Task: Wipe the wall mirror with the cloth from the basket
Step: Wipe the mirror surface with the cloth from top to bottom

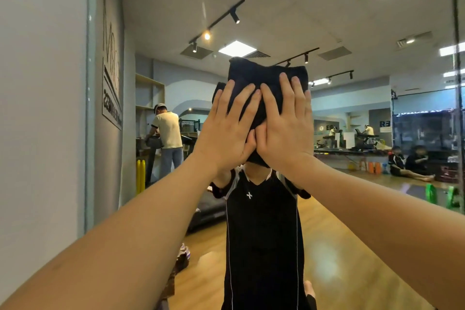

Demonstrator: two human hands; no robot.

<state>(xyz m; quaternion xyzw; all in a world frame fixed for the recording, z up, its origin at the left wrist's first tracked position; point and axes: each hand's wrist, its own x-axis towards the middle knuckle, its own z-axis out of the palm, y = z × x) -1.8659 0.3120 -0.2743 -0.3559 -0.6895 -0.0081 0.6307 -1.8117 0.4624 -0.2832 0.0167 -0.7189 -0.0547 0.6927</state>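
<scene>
A dark, folded cloth lies flat against the wall mirror, at about head height in front of me. My left hand and my right hand both press on it with straight, spread fingers, side by side, thumbs meeting in the middle. The cloth's top edge shows above my fingertips; its lower part is hidden behind my palms. The mirror fills most of the view and reflects my black shirt below the cloth. No basket is in view.
A plain grey wall borders the mirror's left edge. The mirror reflects a wooden floor, a person standing at a counter, people sitting on the floor, and ceiling lights.
</scene>
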